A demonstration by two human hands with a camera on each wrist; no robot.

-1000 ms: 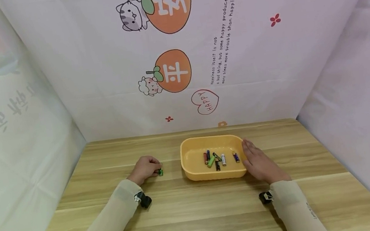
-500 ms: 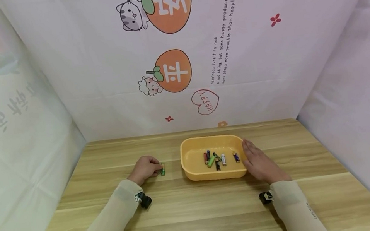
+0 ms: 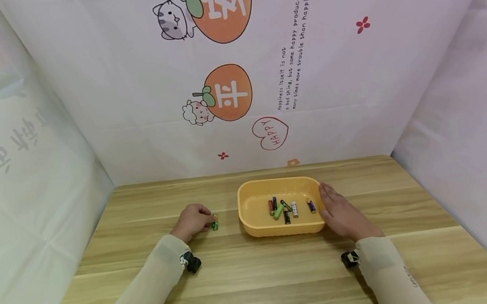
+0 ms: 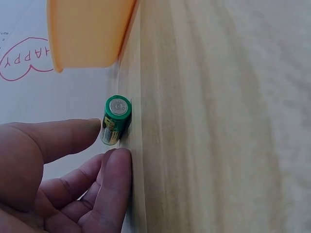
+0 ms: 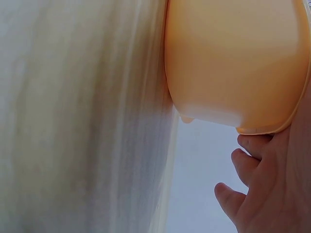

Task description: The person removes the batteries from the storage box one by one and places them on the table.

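A green battery (image 3: 214, 221) lies on the table to the left of a yellow tray (image 3: 254, 233). My left hand (image 3: 192, 221) is just left of this battery. In the left wrist view the thumb and fingers stand apart beside the green battery (image 4: 116, 119), close to its side but not around it. Whether a fingertip touches it, I cannot tell. My right hand (image 3: 341, 213) rests with extended fingers along the tray's right end. From the right wrist, the tray's outer wall (image 5: 233, 63) shows above the fingers, which lie at its rim.
Several batteries lie loose inside the tray, among them a white one (image 3: 294, 209), a light green one (image 3: 278, 212) and a blue one (image 3: 311, 206). Behind the wooden table (image 3: 261, 283) hangs a printed cloth (image 3: 335, 109), with more cloth at both sides.
My left fingers have come off the green battery, which now shows more fully and lies slightly farther right. The right hand and the tray have stayed in place.
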